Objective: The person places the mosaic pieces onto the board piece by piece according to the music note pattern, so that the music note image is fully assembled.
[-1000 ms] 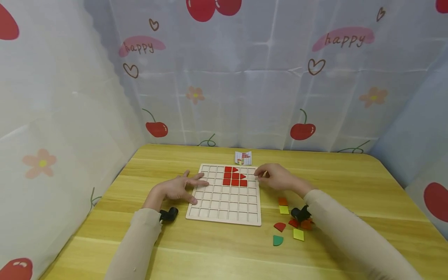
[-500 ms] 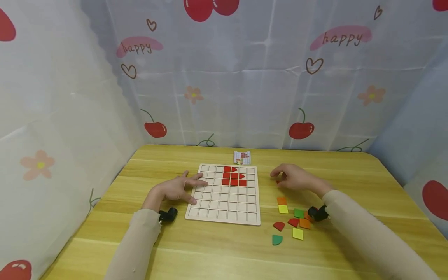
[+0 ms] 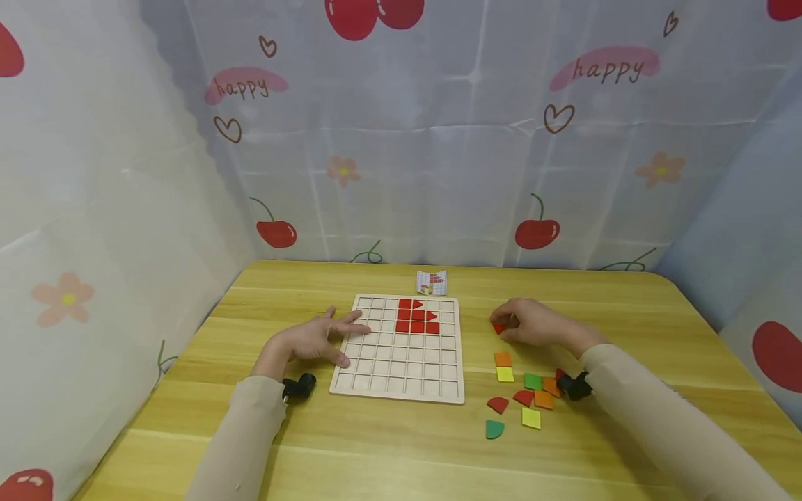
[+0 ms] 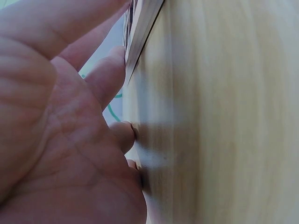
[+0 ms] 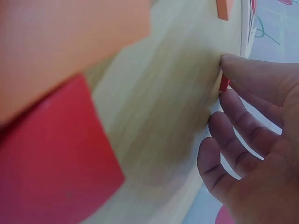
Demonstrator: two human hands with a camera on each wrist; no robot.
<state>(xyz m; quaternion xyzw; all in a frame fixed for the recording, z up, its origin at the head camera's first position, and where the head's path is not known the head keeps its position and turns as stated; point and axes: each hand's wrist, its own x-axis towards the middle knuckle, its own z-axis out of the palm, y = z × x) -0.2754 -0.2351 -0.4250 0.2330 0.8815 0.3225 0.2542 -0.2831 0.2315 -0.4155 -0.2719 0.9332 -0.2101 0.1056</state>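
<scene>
A pale wooden grid board (image 3: 391,379) lies on the table, with several red square and pointed tiles (image 3: 418,316) set in its upper cells. My left hand (image 3: 310,339) rests at the board's left edge, fingers spread, the thumb and a fingertip on the frame. To the right of the board, my right hand (image 3: 532,322) is low at the tabletop. Between its thumb and index finger it pinches a small red tile (image 5: 224,83), whose shape is mostly covered. The same hand (image 5: 254,126) shows its other fingers loosely curled in the right wrist view.
Below my right hand lie loose tiles: an orange square (image 3: 503,359), a yellow square (image 3: 530,418), a green square (image 3: 532,381), red quarter-rounds (image 3: 498,404) and a green quarter-round (image 3: 495,429). A small printed pattern card (image 3: 431,283) lies behind the board. A patterned curtain (image 3: 401,174) hangs behind the table.
My right hand has moved right, from the board's right edge to the table, and now holds a red tile. My left hand has stayed on the board.
</scene>
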